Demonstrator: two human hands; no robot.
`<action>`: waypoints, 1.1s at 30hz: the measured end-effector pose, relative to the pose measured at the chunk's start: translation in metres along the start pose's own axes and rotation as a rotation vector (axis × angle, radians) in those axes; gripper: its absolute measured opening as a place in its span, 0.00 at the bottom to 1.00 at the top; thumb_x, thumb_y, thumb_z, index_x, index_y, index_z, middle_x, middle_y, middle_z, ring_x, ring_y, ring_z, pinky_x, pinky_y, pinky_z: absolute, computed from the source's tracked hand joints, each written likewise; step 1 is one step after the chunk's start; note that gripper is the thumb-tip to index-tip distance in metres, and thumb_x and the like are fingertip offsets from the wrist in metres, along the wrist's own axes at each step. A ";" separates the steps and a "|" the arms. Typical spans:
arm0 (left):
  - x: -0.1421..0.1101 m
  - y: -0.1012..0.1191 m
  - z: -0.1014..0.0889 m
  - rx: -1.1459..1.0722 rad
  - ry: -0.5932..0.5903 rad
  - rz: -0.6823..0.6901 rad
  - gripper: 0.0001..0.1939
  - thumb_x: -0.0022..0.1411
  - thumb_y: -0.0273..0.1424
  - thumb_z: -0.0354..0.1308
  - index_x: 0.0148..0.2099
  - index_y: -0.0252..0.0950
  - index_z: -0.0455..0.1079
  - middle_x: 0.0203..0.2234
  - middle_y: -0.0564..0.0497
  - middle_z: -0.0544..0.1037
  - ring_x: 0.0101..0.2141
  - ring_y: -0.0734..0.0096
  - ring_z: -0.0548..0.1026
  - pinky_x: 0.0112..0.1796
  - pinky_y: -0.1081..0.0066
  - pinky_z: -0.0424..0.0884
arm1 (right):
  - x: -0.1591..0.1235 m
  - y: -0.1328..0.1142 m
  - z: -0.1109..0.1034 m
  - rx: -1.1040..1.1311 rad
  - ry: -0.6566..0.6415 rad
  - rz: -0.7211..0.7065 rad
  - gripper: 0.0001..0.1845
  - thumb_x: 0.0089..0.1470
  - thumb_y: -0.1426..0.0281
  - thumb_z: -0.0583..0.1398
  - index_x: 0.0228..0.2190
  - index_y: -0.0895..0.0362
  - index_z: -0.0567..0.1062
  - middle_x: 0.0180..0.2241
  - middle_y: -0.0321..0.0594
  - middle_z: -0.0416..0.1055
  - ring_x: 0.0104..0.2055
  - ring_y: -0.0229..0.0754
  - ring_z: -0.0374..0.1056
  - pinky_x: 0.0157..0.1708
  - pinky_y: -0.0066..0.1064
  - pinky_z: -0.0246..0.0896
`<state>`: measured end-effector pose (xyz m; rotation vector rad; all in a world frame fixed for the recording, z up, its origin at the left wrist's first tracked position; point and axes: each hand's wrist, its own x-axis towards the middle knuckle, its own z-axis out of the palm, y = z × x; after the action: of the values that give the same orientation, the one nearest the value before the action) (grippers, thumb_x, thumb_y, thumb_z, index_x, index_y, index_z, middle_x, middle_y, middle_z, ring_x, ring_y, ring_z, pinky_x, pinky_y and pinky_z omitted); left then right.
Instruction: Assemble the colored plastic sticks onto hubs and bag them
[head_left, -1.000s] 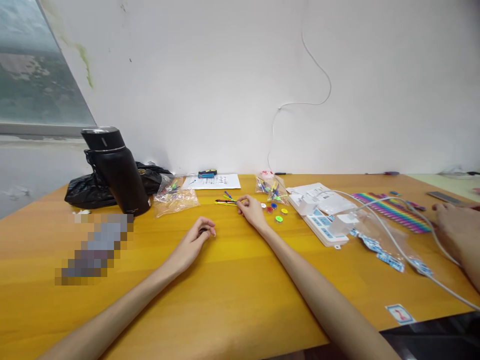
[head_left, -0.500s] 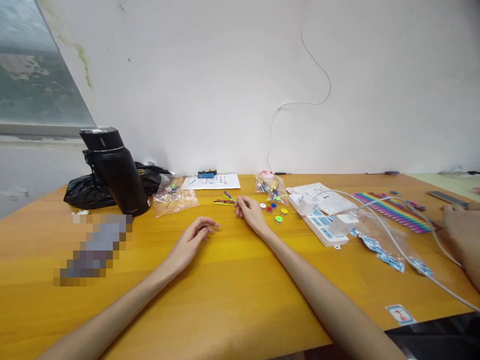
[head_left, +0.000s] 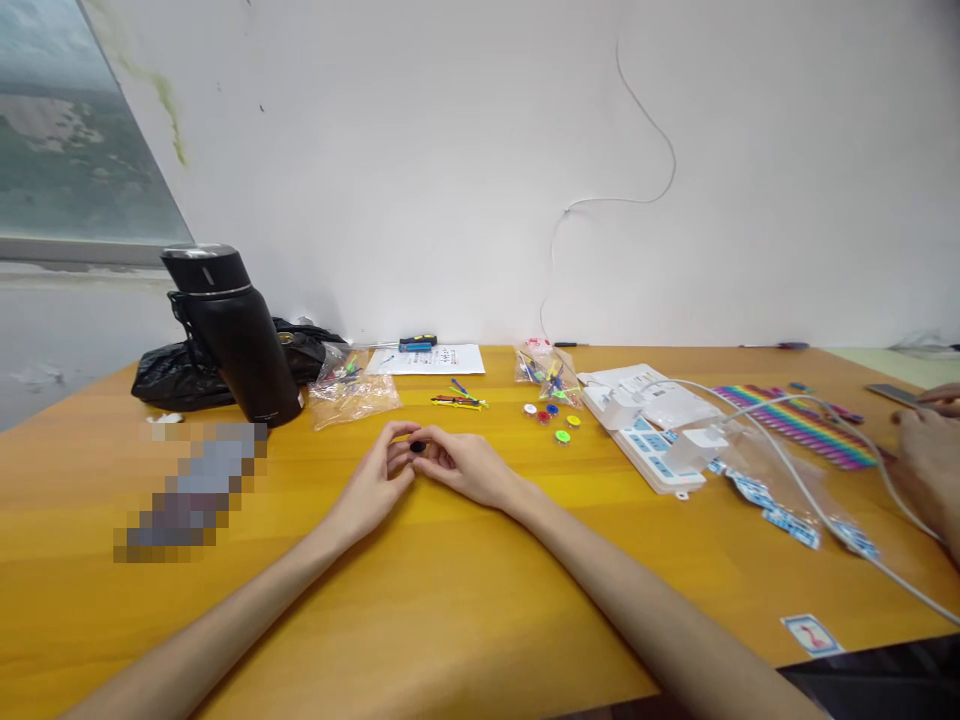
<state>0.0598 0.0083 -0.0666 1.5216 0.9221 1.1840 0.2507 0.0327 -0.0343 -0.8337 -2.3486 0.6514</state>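
Note:
My left hand (head_left: 375,478) and my right hand (head_left: 471,468) meet fingertip to fingertip over the middle of the table. A small round black disc (head_left: 418,447) sits between them, pinched by the fingers of both. Whether my right fingers hold anything else is hidden. Just beyond lies a small pile of thin coloured plastic sticks (head_left: 457,402), yellow, red, black and blue. To their right are several small round discs (head_left: 551,413) in white, red, blue, yellow and green.
A black bottle (head_left: 236,345) and a black plastic bag (head_left: 176,378) stand left. Clear bags (head_left: 356,400), a screwdriver (head_left: 417,344) and paper (head_left: 457,358) lie behind. A power strip (head_left: 652,455) with cables and a rainbow-coloured strip (head_left: 795,425) are right, near another person's hand (head_left: 926,440).
My right hand has left the pile of sticks and come down and left to my left hand. The black disc now shows between both hands. The view has shifted slightly.

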 end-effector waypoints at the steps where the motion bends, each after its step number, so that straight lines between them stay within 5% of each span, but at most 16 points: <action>1: 0.000 0.000 0.001 -0.007 -0.006 0.006 0.21 0.61 0.26 0.58 0.55 0.41 0.60 0.57 0.45 0.70 0.57 0.62 0.73 0.59 0.60 0.67 | 0.000 0.001 0.000 0.004 0.001 0.004 0.16 0.66 0.63 0.58 0.53 0.52 0.70 0.34 0.35 0.74 0.32 0.37 0.69 0.35 0.26 0.58; 16: -0.001 0.006 0.003 0.019 -0.005 -0.069 0.22 0.60 0.27 0.56 0.56 0.39 0.60 0.57 0.41 0.72 0.59 0.60 0.72 0.62 0.54 0.63 | -0.008 0.011 -0.003 -0.036 0.157 0.136 0.15 0.60 0.58 0.62 0.41 0.54 0.66 0.25 0.30 0.69 0.26 0.37 0.67 0.28 0.25 0.54; 23: -0.003 0.014 0.004 0.080 0.004 -0.092 0.20 0.59 0.26 0.54 0.54 0.38 0.62 0.45 0.43 0.77 0.50 0.61 0.78 0.56 0.54 0.70 | -0.072 0.024 -0.053 -0.323 0.290 0.276 0.10 0.63 0.61 0.57 0.43 0.53 0.68 0.30 0.35 0.73 0.29 0.40 0.69 0.31 0.28 0.58; 28: -0.003 0.010 0.005 0.099 -0.017 -0.031 0.15 0.60 0.27 0.54 0.51 0.38 0.65 0.50 0.43 0.74 0.51 0.61 0.76 0.54 0.56 0.71 | -0.132 0.048 -0.097 -0.531 0.473 0.514 0.13 0.62 0.61 0.55 0.46 0.53 0.69 0.29 0.36 0.73 0.29 0.43 0.70 0.31 0.31 0.58; 33: -0.002 0.007 0.006 0.119 -0.042 -0.003 0.12 0.63 0.29 0.54 0.50 0.38 0.66 0.51 0.44 0.72 0.49 0.62 0.76 0.53 0.56 0.72 | -0.151 0.059 -0.107 -0.607 0.438 0.651 0.13 0.63 0.60 0.54 0.44 0.52 0.70 0.25 0.34 0.71 0.26 0.43 0.68 0.26 0.31 0.53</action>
<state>0.0651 0.0031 -0.0604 1.6334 0.9808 1.1079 0.4413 -0.0024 -0.0425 -1.8368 -1.8530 -0.0532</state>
